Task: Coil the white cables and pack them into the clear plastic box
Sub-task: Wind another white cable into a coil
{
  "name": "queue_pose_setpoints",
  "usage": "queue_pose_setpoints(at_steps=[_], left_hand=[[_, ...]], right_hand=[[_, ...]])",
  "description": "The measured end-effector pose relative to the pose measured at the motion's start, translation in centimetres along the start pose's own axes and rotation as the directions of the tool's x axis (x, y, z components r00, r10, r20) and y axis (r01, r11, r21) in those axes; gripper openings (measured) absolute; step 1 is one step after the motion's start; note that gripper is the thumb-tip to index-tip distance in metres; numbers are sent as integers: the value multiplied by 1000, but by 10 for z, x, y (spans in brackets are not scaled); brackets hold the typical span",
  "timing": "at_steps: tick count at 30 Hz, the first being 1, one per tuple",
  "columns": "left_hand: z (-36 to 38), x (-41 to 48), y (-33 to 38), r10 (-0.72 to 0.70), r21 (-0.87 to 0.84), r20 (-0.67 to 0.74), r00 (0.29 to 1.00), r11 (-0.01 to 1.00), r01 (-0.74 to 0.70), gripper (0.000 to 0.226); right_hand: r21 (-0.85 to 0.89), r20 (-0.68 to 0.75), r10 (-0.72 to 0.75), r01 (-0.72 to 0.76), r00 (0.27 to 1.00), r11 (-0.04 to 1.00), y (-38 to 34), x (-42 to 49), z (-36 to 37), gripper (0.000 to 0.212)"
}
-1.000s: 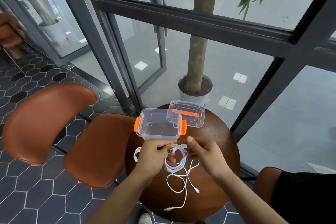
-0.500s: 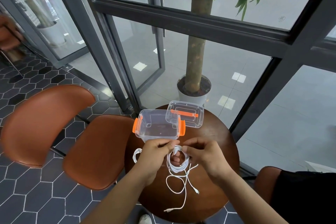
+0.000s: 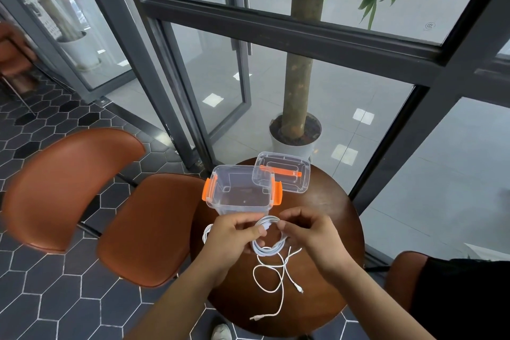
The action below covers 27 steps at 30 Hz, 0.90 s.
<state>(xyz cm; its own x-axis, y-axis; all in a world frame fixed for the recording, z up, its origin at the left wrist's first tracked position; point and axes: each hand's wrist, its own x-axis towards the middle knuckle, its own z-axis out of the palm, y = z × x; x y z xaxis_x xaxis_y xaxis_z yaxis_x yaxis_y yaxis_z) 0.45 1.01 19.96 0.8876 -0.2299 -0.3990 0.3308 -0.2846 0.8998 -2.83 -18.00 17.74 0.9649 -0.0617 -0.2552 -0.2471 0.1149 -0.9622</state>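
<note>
Head — left hand (image 3: 234,237) hides second cable (image 3: 206,232) | coil (image 3: 269,240) pinched

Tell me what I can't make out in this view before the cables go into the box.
Head view only:
- Second white cable: mostly hidden behind the left hand; coiled or not, unclear.
- Coil: where it is pinched is covered by the fingers of both hands, right hand included.
- Loose cable ends: connectors too small to identify.
- Clear plastic box: looks empty, though its see-through walls make that uncertain.

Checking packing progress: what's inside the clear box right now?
The clear box looks empty; only the brown table shows through its bottom. The near bottom edge is hidden behind the hands.
</note>
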Motion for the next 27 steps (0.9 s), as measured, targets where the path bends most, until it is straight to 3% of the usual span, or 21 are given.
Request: queue_pose_setpoints(at_steps=[6, 12, 17, 21, 27], left_hand=[[-5, 0, -8, -17, -38, -27, 999, 999, 16, 26], [-13, 1, -17, -136, -331, 64, 989, 932, 150, 28], [-19, 2, -35, -111, -278, 5, 994, 955, 108, 32], [-26, 5, -57, -108, -250, -66, 992, 964, 89, 44], [-47, 12, -95, -227, -346, -161, 961, 924, 160, 38]], right_hand=[[67, 93, 94, -100, 991, 993, 4, 1, 1, 21], [62, 15, 87, -88, 996, 994, 12, 6, 5, 19], [87, -6, 137, -136, 991, 987, 19, 15, 12, 22], [-33, 44, 198, -196, 979, 980, 31, 27, 26, 25], [-233, 90, 283, -257, 955, 938, 64, 52, 56, 26]])
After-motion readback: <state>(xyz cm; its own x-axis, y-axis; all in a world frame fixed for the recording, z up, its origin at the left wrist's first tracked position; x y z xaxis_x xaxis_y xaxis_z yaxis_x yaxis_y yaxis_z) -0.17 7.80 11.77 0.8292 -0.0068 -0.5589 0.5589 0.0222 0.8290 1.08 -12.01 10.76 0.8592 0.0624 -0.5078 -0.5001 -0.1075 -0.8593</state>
